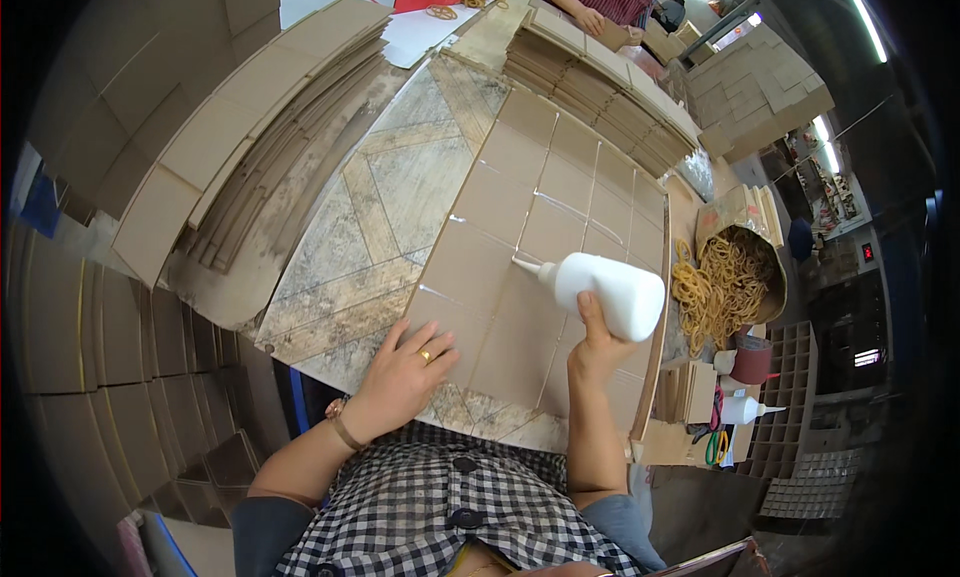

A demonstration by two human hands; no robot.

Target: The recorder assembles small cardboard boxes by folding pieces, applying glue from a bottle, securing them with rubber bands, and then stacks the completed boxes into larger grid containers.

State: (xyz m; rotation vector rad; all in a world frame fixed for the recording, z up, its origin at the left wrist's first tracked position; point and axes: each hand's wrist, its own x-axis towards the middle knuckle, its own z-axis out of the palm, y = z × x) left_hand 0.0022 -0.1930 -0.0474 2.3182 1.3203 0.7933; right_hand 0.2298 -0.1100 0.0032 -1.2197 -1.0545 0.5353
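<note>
Gripping white glue bottle [610, 293] – right hand [597, 349] fingers clamped, left hand [405, 369] fingers spread flat on cardboard sheet [530, 247]

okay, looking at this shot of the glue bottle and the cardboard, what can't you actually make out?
Head view only:
- Right hand: fingers hidden behind the glue bottle.
- Cardboard sheets: near edge covered by the left hand and shirt.
- Scissors: too small, partly covered.
- Co-worker's hand: cut off by the top edge.

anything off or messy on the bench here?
Nothing spilled or damaged. The cardboard sheets lie flat in a neat row, glue lines along their edges. The right hand holds the white glue bottle; the left hand presses the nearest sheet. Rubber bands stay in their box.
</note>
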